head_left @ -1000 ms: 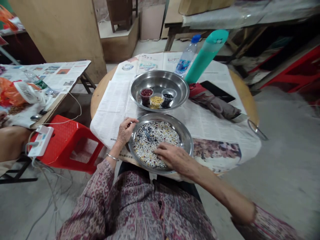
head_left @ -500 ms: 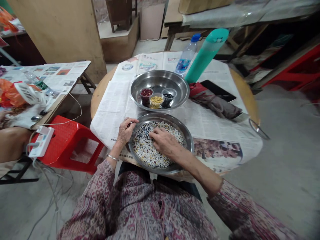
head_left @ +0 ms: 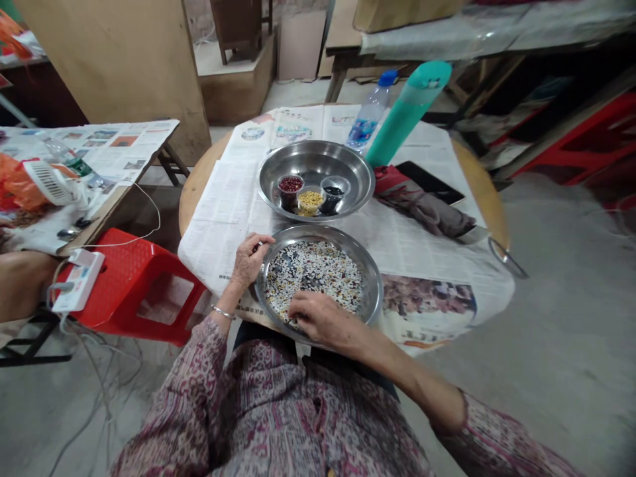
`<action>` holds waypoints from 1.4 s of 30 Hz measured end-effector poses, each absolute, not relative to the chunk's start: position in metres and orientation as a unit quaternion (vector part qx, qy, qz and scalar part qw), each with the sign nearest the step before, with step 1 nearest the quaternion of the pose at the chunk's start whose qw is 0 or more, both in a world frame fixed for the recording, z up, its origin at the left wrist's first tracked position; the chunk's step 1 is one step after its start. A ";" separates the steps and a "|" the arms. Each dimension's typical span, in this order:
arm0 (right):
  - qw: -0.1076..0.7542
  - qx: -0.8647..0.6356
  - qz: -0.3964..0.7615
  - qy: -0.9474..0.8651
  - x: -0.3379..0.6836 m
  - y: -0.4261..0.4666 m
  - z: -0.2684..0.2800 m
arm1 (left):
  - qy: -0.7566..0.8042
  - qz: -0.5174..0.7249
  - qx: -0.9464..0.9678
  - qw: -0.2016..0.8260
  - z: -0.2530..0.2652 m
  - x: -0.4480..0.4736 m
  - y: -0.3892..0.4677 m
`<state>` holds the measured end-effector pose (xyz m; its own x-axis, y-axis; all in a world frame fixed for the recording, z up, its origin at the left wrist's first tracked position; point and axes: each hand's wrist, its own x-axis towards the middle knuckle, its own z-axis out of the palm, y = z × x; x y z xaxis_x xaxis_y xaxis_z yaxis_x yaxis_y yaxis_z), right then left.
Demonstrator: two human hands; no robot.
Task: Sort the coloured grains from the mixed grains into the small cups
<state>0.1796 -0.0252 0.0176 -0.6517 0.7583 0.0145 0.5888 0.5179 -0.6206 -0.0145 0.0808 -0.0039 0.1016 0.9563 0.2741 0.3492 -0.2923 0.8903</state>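
Observation:
In front of me is a steel basin [head_left: 373,291] holding a spread of mixed grains and beans [head_left: 318,265], mostly white with yellow, dark red and black ones. My right hand [head_left: 325,319] reaches over the basin's near side, its fingers bent down together into the mix; whatever the fingertips hold is hidden. At the left rim, my left hand [head_left: 248,260] is curled, with a small dark spot showing between thumb and fingers. Behind stands a second steel basin [head_left: 318,154] with three clear cups: red beans [head_left: 291,185], yellow beans [head_left: 311,200] and black beans [head_left: 334,191].
Newspaper [head_left: 213,205] covers the round table. A water bottle [head_left: 370,112], a teal cylinder [head_left: 410,112], a folded umbrella [head_left: 427,205] and a black phone-like slab [head_left: 432,182] lie or stand farther back. To the left is a red stool [head_left: 139,285] with a power strip [head_left: 78,281].
My right hand has moved from the middle of the grains toward the basin's near edge, baring more of the mix. My left hand has stayed at the rim.

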 end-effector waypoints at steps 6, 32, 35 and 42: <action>0.115 -0.445 0.167 -0.872 0.190 -0.014 0.012 | 0.490 0.457 0.661 0.338 -0.005 -0.015 0.081; 0.114 -0.382 0.178 -0.900 0.158 -0.021 0.021 | 0.498 0.458 0.656 0.335 -0.004 -0.014 0.082; 0.101 -0.412 0.125 -0.897 0.168 0.000 0.020 | 0.496 0.461 0.656 0.333 -0.004 -0.014 0.082; 0.136 -0.590 0.033 -0.795 0.223 0.020 0.024 | 0.493 0.465 0.653 0.337 -0.008 -0.014 0.083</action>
<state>0.2230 0.0204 0.0236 -0.2662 0.9475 0.1772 0.9294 0.3010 -0.2134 -0.0141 0.0830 -0.0081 0.0813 0.9580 0.2752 0.3310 -0.2864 0.8991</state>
